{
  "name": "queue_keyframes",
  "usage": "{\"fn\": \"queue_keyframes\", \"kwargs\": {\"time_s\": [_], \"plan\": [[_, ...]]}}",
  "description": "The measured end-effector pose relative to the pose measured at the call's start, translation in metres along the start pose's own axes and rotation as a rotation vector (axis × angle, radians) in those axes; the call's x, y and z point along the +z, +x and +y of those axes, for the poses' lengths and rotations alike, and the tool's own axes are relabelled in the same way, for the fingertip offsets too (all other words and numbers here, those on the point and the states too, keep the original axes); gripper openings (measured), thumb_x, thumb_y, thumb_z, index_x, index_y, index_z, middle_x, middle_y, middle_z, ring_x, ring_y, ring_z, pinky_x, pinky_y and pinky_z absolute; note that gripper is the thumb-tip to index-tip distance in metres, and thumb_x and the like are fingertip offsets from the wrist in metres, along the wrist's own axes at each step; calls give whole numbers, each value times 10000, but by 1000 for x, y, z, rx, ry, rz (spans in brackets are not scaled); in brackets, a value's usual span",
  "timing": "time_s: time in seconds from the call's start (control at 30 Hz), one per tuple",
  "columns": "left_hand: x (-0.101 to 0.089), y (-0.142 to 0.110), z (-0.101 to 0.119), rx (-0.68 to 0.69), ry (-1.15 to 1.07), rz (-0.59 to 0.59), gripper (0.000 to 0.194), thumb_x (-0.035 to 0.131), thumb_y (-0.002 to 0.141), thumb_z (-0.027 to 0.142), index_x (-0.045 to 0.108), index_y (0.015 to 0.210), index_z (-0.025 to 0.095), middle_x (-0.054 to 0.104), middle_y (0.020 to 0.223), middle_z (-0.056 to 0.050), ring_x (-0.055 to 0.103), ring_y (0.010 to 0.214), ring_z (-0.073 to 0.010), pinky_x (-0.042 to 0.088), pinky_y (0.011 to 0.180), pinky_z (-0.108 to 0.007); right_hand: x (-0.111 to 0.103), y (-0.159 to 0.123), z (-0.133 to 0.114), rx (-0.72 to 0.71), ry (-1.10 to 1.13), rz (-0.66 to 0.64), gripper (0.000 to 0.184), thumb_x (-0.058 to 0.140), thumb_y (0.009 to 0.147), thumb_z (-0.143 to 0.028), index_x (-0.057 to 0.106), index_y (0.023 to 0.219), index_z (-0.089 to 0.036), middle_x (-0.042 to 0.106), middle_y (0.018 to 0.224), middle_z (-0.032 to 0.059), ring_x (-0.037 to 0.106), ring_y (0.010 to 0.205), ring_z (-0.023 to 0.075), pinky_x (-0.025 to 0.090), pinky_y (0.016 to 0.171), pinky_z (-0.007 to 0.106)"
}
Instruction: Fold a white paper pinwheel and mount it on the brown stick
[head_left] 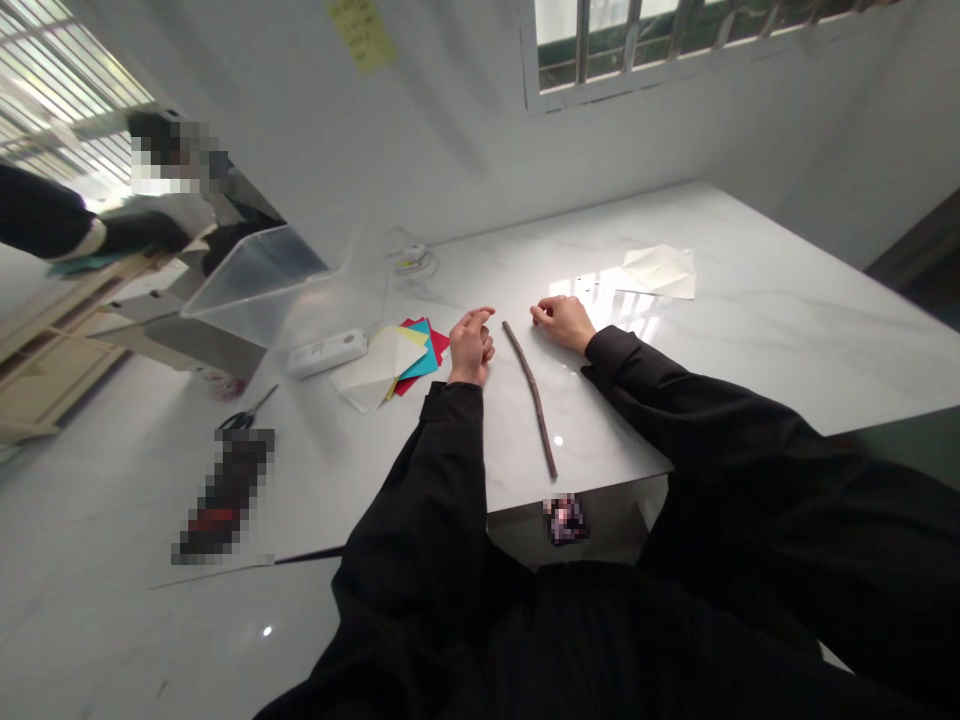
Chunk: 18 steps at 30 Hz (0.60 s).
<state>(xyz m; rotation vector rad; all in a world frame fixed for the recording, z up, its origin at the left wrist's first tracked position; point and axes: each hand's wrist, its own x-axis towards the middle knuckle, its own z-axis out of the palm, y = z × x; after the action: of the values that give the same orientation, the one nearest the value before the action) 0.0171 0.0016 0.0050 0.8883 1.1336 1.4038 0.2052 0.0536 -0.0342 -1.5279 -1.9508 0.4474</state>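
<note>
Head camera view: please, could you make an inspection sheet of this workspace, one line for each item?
Surface: white marble-patterned table, with light glare near the right hand.
Job's things: dark twig lying between the hands; pile of coloured paper squares left of the left hand.
Clutter: clear plastic bin, white rectangular device, scissors, pixelated object, cream paper sheet.
Hands: left hand and right hand rest loosely curled and empty, beside the twig, apparently not touching it.
Cables: small white coil by the wall, possibly a cable.
Surroundings: barred window, yellow note, co-worker's dark sleeve.
</note>
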Motion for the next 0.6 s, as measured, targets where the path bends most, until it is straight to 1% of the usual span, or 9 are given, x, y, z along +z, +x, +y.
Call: {"fn": "queue_keyframes", "kwargs": {"time_s": [0.1, 0.23, 0.37, 0.4, 0.43, 0.47, 0.5, 0.53, 0.6], "plan": [[1, -1, 1, -2, 18, -4, 87, 646, 843, 260, 640, 890, 187, 189, 496, 135, 117, 395, -58, 77, 403, -220, -4, 1, -3, 22, -14, -13, 314, 584, 1013, -309, 812, 846, -173, 762, 829, 94, 624, 785, 217, 378, 750, 321], [2, -2, 2, -10, 48, 9, 100, 660, 838, 274, 636, 891, 193, 191, 500, 137, 122, 392, -58, 83, 405, -221, -8, -5, -4, 25, 129, 1, 322, 565, 1001, -302, 744, 762, -183, 667, 703, 37, 560, 711, 188, 356, 727, 315], [3, -4, 1, -3, 74, 0, 102, 657, 844, 277, 634, 895, 192, 210, 507, 137, 128, 392, -54, 100, 406, -216, -23, -11, -4, 135, 313, 129, 374, 558, 984, -332, 548, 631, -210, 486, 595, -21, 455, 646, 159, 330, 680, 307], [3, -4, 0, 2, 83, -5, 101, 657, 844, 275, 635, 895, 190, 217, 509, 136, 132, 392, -53, 102, 406, -215, -30, -15, -7, 153, 358, 128, 393, 576, 977, -347, 492, 616, -220, 442, 584, -33, 424, 634, 150, 319, 664, 305], [3, -4, 0, 8, 91, -9, 100, 658, 843, 272, 637, 894, 189, 222, 511, 136, 136, 392, -51, 103, 405, -214, -39, -22, -13, 143, 411, 88, 416, 611, 967, -366, 446, 611, -227, 401, 577, -46, 393, 621, 140, 308, 648, 300], [3, -4, -1, 15, 98, -12, 98, 659, 842, 269, 639, 893, 188, 225, 512, 135, 139, 391, -50, 104, 404, -213, -50, -33, -20, 115, 477, -6, 455, 647, 956, -394, 406, 605, -234, 354, 569, -61, 355, 600, 128, 288, 623, 296], [3, -4, -2, 20, 101, -16, 96, 660, 842, 267, 640, 891, 187, 227, 513, 135, 141, 390, -49, 103, 402, -213, -61, -48, -29, 73, 569, -165, 497, 669, 958, -446, 375, 613, -240, 309, 562, -77, 313, 571, 115, 267, 593, 290], [3, -3, -3, 24, 101, -19, 94, 664, 841, 265, 641, 888, 187, 228, 514, 134, 143, 389, -48, 101, 400, -214, -72, -68, -39, 16, 669, -383, 529, 697, 950, -510, 370, 632, -242, 296, 562, -89, 280, 548, 104, 258, 569, 282], [2, -2, -5, 31, 91, -24, 88, 668, 840, 258, 644, 884, 185, 232, 515, 134, 145, 390, -47, 100, 398, -214, -87, -119, -58, -134, 780, -920, 545, 765, 907, -598, 457, 660, -222, 397, 573, -84, 322, 526, 88, 303, 548, 264]]}}
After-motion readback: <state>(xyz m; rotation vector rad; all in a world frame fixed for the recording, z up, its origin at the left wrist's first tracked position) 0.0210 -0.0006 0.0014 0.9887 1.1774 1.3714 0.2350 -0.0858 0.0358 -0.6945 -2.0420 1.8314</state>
